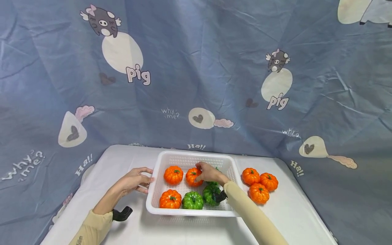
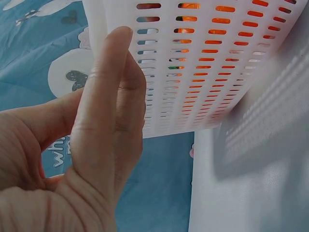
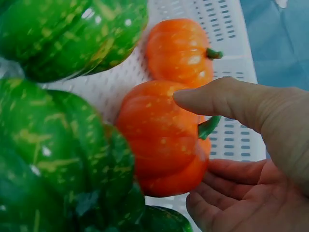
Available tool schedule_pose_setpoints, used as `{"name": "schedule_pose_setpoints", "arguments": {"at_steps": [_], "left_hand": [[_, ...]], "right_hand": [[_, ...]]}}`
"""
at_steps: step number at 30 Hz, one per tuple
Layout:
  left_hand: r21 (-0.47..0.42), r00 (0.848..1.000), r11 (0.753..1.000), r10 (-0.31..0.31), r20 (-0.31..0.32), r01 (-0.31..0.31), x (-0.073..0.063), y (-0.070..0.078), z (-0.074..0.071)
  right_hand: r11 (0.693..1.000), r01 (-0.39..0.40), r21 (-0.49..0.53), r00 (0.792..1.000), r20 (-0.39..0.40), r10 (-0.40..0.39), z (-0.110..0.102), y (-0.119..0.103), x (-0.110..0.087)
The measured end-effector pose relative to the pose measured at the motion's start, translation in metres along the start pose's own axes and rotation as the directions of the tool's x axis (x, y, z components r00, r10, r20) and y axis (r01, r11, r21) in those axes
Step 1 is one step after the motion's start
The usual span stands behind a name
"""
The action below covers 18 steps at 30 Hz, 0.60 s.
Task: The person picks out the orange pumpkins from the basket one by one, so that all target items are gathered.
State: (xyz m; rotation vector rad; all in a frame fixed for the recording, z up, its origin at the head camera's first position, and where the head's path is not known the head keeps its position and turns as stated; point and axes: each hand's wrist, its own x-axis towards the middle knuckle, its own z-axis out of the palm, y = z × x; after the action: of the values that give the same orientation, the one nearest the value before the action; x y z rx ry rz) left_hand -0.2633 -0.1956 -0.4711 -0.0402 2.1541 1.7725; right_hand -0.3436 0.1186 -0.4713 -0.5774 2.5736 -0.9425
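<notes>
Right fingers (image 3: 236, 170) apparently grip an orange pumpkin (image 3: 154, 137) in the basket (image 1: 196, 212).

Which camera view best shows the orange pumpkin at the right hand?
The right wrist view: the orange pumpkin appears large, green stem clear, right hand covering little. The head view shows it small, partly hidden by that hand. The left wrist view shows only orange through the white basket's slots, not which pumpkin.
</notes>
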Motion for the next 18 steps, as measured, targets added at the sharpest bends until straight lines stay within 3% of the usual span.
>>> {"name": "schedule_pose_setpoints", "arguments": {"at_steps": [11,18], "left_hand": [[0.007,1.0,1.0,-0.002,-0.009,0.002,-0.001,0.001,-0.001],[0.014,1.0,1.0,0.001,-0.002,-0.001,-0.001,0.001,0.001]], "right_hand": [[0.993,-0.01,-0.119,1.0,0.007,0.01,0.006,0.002,0.005],[1.0,-0.008,0.015,1.0,-0.014,0.008,-0.003,-0.003,-0.007]]}}
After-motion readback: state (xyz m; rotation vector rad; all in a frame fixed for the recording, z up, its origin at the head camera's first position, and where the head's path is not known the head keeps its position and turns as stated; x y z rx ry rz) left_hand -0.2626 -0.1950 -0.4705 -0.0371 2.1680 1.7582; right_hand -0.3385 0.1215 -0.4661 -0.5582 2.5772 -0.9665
